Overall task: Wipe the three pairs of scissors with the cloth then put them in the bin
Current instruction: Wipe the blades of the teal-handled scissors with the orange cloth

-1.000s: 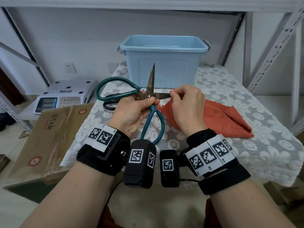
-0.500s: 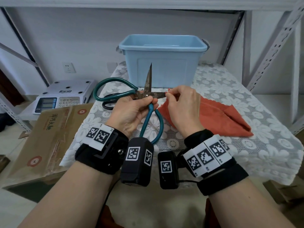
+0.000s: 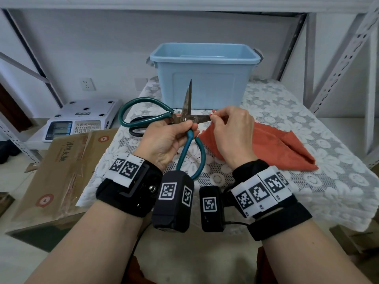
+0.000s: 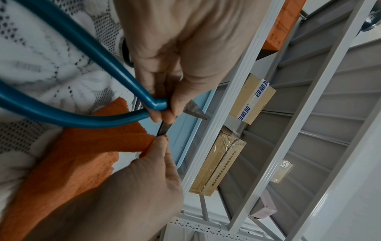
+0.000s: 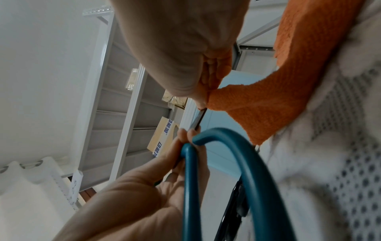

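Note:
Large teal-handled scissors [image 3: 185,117] with rusty blades are spread wide above the lace-covered table. My left hand [image 3: 166,138] grips them at the pivot and near handle [image 4: 86,114]. One blade points up, the other points right. My right hand [image 3: 231,132] pinches a corner of the orange cloth [image 3: 272,148] around the tip of the right-pointing blade [image 5: 199,119]. The rest of the cloth lies on the table. Black-handled scissors [image 3: 139,125] lie behind my left hand, mostly hidden. The light blue bin [image 3: 205,74] stands at the back of the table.
A white lace cloth [image 3: 307,124] covers the table. Left of it are a weighing scale [image 3: 80,117] and a flat cardboard box [image 3: 61,167]. Grey metal shelf posts [image 3: 340,64] rise at the right and behind the bin.
The right hand with the cloth has slid back and forth along the right-pointing blade. The scissors have stayed spread, shifting slightly in the left hand.

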